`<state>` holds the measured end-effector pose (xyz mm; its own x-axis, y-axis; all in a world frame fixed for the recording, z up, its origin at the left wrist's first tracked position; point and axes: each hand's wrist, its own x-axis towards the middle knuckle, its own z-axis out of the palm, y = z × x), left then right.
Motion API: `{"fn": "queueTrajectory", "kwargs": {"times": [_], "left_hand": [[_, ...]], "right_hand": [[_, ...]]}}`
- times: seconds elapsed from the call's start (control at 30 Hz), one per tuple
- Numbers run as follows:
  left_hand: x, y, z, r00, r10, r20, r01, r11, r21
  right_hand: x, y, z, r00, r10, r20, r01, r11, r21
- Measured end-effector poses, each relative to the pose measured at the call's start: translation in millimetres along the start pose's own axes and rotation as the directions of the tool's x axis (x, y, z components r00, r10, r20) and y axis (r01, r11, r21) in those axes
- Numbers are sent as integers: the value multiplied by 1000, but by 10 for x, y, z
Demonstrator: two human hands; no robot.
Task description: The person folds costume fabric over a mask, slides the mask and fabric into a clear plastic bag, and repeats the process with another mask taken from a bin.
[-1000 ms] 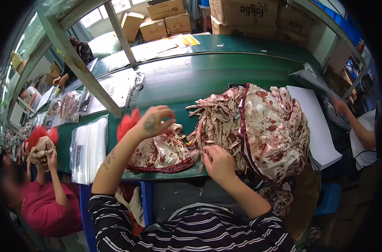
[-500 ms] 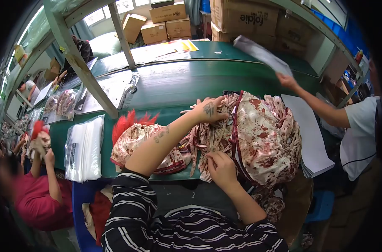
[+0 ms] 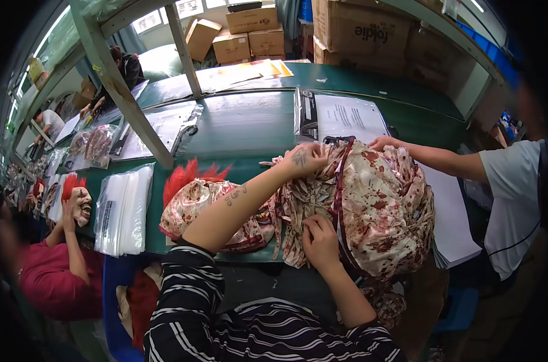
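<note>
Our left hand (image 3: 310,158) curls at the far end of the stained strips (image 3: 298,202); our right hand (image 3: 321,241) bends over their near part. We cannot tell whether either grips any. They lie by the table (image 3: 238,123)'s near edge, between red-haired mask (image 3: 186,202) and spattered cloth (image 3: 376,211).

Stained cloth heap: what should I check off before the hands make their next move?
1. Left hand at the heap: ok.
2. Left hand's grip on a single piece: cannot tell.
3. Right hand apart from the left: ok.
4. Co-worker's hand well away from the heap: not ok, it is at the far edge.
5. Red-haired piece unobstructed: not ok, left forearm crosses over it.
</note>
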<state>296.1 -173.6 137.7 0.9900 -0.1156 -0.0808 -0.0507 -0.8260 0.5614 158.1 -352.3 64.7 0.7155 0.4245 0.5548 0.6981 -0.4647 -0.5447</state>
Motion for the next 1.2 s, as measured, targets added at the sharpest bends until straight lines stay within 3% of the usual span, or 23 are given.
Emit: {"fn": "queueTrajectory", "kwargs": {"times": [0.1, 0.3, 0.47, 0.6, 0.77, 0.83, 0.97, 1.13, 1.2], "left_hand": [[257, 35, 94, 971, -98, -218, 79, 992, -95], [909, -73, 259, 954, -95, -285, 25, 970, -240], [1659, -374, 448, 943, 118, -313, -211, 935, -285], [1695, -169, 433, 994, 103, -20, -105, 982, -155], [1534, 139, 29, 999, 23, 42, -25, 999, 49], [1599, 87, -135, 997, -55, 58, 68, 963, -259], [1389, 93, -464, 998, 16, 62, 9, 922, -388], [1020, 146, -694, 974, 226, -12, -200, 834, -515], [976, 121, -725, 962, 214, -168, -272, 731, -626]], "right_hand": [[0, -8, -7, 1000, -9, 4, 9, 1000, -8], [-12, 42, 1, 998, -58, 29, 58, 998, -31], [-30, 53, 2, 997, -30, 73, 33, 999, -44], [-42, 97, 16, 996, -19, 82, 20, 1000, -18], [-25, 118, 1, 995, -22, 94, 23, 1000, -16], [-13, 123, -4, 995, -12, 102, 14, 1000, -19], [-6, 124, -3, 993, 5, 122, -1, 999, -33], [-8, 152, 12, 993, 11, 118, -9, 1000, -17], [4, 162, 28, 993, 23, 119, -20, 1000, -20]]}}
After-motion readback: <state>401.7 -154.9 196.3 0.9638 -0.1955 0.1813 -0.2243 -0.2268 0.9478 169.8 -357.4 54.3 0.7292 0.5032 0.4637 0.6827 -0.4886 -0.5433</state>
